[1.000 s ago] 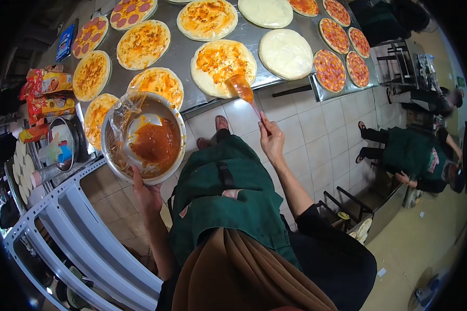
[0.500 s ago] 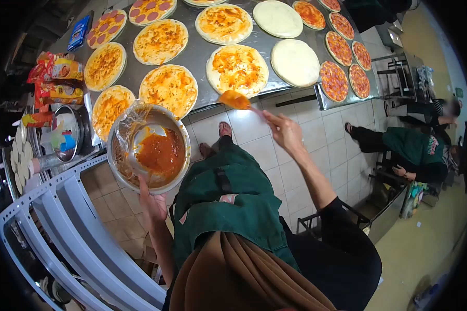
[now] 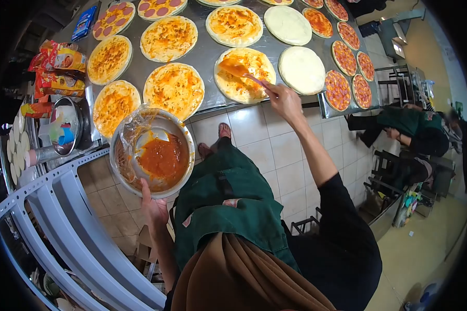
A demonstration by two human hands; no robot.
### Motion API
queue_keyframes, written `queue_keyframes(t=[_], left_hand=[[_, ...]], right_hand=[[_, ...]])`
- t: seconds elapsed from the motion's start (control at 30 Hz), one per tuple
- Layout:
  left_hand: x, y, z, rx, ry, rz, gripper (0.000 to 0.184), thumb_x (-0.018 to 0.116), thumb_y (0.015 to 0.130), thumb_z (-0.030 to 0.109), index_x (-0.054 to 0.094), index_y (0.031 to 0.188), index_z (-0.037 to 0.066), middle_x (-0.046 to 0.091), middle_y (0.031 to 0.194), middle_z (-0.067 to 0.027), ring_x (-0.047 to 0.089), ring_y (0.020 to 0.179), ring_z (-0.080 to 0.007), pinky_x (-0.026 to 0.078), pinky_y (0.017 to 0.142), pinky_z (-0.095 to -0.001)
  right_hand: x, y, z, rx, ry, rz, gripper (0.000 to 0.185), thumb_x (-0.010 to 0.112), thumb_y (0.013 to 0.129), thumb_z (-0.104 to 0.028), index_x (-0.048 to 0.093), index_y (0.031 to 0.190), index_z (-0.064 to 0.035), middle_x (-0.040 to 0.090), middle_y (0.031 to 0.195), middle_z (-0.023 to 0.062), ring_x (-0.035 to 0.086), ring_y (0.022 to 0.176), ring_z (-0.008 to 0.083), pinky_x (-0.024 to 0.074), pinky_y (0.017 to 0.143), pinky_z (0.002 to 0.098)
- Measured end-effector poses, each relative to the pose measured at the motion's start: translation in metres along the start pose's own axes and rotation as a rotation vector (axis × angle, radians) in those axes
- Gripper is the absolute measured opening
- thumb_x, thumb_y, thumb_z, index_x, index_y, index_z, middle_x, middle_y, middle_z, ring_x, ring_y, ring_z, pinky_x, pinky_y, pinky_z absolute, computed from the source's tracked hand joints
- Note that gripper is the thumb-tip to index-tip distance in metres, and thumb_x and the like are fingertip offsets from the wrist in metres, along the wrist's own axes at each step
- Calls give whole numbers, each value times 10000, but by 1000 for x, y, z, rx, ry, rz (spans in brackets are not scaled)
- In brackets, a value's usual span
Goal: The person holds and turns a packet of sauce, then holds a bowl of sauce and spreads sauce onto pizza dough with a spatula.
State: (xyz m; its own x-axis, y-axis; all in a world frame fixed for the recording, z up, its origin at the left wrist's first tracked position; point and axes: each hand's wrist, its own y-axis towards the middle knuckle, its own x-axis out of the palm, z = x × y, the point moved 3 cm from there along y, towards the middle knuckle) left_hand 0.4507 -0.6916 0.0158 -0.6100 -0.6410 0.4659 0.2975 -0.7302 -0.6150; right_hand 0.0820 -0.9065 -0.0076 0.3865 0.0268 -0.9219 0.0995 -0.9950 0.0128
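Observation:
My left hand (image 3: 153,208) grips the lower rim of a metal bowl (image 3: 190,161), its thumb over the edge. Red-orange sauce (image 3: 163,155) lies in the bowl, and clear plastic film (image 3: 131,136) clings to one side. In my right hand (image 3: 286,103) is the handle of a sauce-coated spoon (image 3: 235,68). The spoon's head is over a pizza base (image 3: 244,89) patched with orange sauce, apparently touching it. Right of that base lies a plain pale one (image 3: 301,70). Sauced bases (image 3: 174,91) lie to the left.
A metal table (image 3: 205,62) carries several bases, some topped with round slices (image 3: 114,20). Smaller pizzas (image 3: 338,90) are at the right. Sauce packets (image 3: 62,84) and a grey metal rack (image 3: 52,199) stand left. A co-worker in a green apron (image 3: 407,122) is at far right.
My right hand has brought the spoon forward from the table's front edge onto the sauced base. The bowl stays in my left hand. The co-worker at right has shifted position.

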Motion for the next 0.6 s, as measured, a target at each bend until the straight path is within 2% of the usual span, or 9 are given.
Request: queue_keyframes(t=[0.03,0.1,0.13,0.17,0.23,0.3,0.4,0.43,0.6], left_hand=[[-2,1,0,-10,-2,1,567,479,939,274,216,1383,39,364,1366,-151,423,1231,-292,425,971,-489],[-43,10,-10,120,412,-32,568,469,942,290,215,1382,36,364,1364,-157,430,1226,-289,431,967,-481],[-42,10,-10,122,418,-19,572,464,943,300,214,1383,34,365,1362,-160,433,1223,-289,435,964,-476],[-41,11,-11,123,423,-7,575,458,944,311,212,1383,32,365,1360,-163,437,1220,-288,439,960,-472],[0,1,0,-4,51,61,588,447,945,337,208,1384,26,368,1355,-169,443,1214,-289,449,951,-462],[1,1,-1,-7,96,84,598,439,944,357,207,1382,22,364,1356,-166,452,1206,-292,468,929,-451],[4,4,-4,-7,141,127,618,445,938,373,201,1384,22,356,1361,-157,464,1194,-293,491,900,-440],[4,4,-4,-8,154,143,625,451,935,377,199,1385,23,353,1364,-154,468,1189,-294,498,892,-437],[12,6,-3,-20,129,131,624,464,928,384,197,1396,70,350,1362,-144,474,1184,-288,500,890,-440]], right_hand=[[2,-2,-1,-18,-21,-56,226,603,821,-218,681,1032,-195,623,749,113,619,684,296,492,609,401],[5,-13,-7,-55,-62,-156,227,599,823,-218,679,1035,-197,619,736,115,622,700,297,491,616,402],[4,-18,-9,-80,-88,-208,228,598,824,-217,679,1037,-199,617,730,116,624,708,297,490,619,403],[-6,-26,-7,-160,-55,-132,225,600,821,-205,684,1030,-203,608,702,119,623,665,286,489,586,405],[-25,-16,0,-109,-107,-149,228,599,818,-193,685,1029,-203,606,700,110,621,642,275,489,569,401],[-28,6,3,-115,-173,-89,308,582,819,-155,646,1112,-223,591,703,97,613,612,258,491,544,380],[-12,41,-9,-298,-193,7,375,548,827,-120,597,1182,-233,579,706,94,607,597,253,492,527,369],[-3,48,-4,-321,-321,-18,385,535,833,-117,579,1198,-233,582,713,90,606,594,243,492,515,360],[-43,44,37,-101,-284,3,323,550,850,-173,613,1160,-236,573,644,69,596,534,249,487,497,372]])
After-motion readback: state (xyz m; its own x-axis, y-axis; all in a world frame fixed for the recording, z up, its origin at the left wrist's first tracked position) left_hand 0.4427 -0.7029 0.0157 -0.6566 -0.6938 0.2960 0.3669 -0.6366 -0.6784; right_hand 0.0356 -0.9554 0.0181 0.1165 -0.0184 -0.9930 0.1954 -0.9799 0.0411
